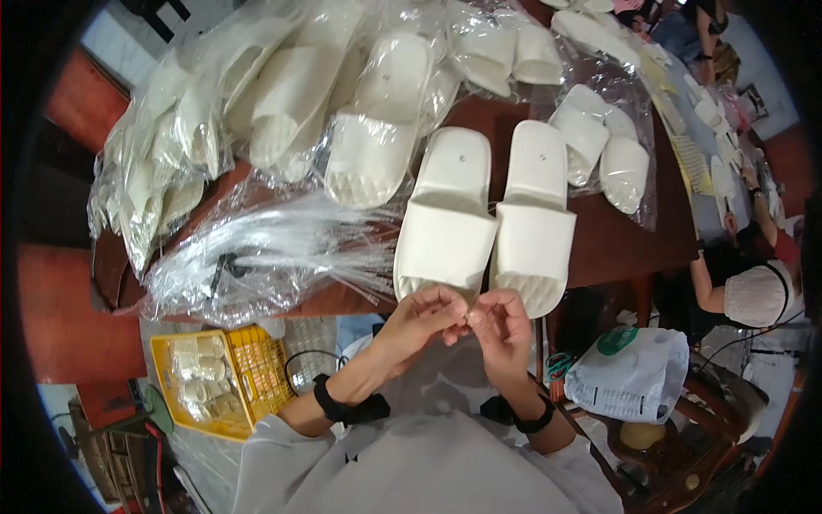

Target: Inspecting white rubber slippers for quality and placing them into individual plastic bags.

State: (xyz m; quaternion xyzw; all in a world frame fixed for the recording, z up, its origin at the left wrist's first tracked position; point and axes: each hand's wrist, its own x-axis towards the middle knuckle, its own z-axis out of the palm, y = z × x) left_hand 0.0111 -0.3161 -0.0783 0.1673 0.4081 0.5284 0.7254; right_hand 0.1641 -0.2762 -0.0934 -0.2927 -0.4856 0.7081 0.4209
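Observation:
Two cream-white slide slippers lie side by side on the dark red-brown table, open toes facing me: the left slipper (448, 231) and the right slipper (533, 223). Just in front of their toe ends, my left hand (425, 315) and my right hand (500, 330) meet fingertip to fingertip. Both are closed in a pinch, and whatever they hold is too small to make out. To the left of the slippers, a bundle of thin clear plastic strips or bags (274, 253) is spread along the table's near edge.
Bagged slippers (295, 94) are heaped along the table's far left side, and another bagged pair (623, 167) lies at right. Below stands a yellow crate (265, 377) holding bagged items. A white bag (629, 377) and teal-handled scissors (559, 367) sit at lower right. Other people work at far right.

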